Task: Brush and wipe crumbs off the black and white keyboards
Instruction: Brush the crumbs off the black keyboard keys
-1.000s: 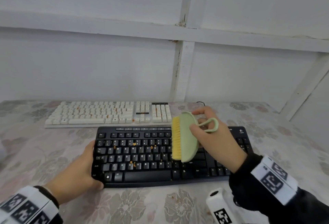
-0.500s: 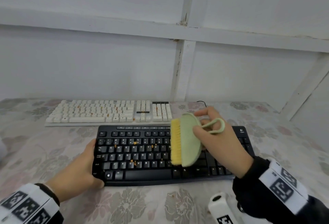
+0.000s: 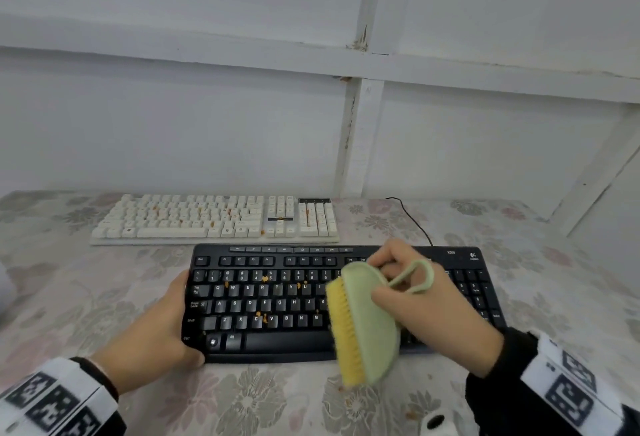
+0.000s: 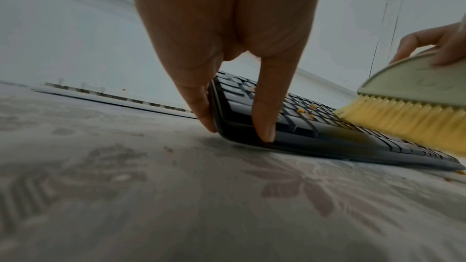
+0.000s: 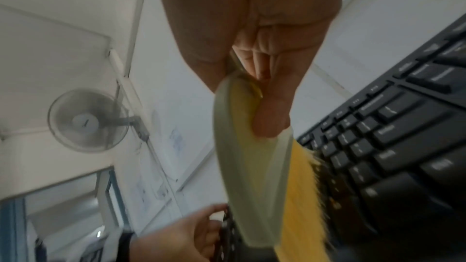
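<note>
Partly blurred, the brush [image 3: 363, 325] in the right hand's [image 3: 429, 311] grip hides the black keyboard's [image 3: 277, 300] middle keys.

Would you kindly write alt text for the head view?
A right hand sweeps a green brush across a crumb-strewn black keyboard steadied by the left hand. A white keyboard, also crumbed, lies behind on the flowered tablecloth.

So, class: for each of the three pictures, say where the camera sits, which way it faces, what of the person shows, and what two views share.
Head: looks forward and down at the black plastic keyboard; both hands and sleeves show.
Left wrist: low over the tablecloth, along the left hand holding that keyboard's end.
Right wrist: tilted up along the right hand, which grips the pale green yellow-bristled brush.
Shared: both wrist views show brush and keyboard.
</note>
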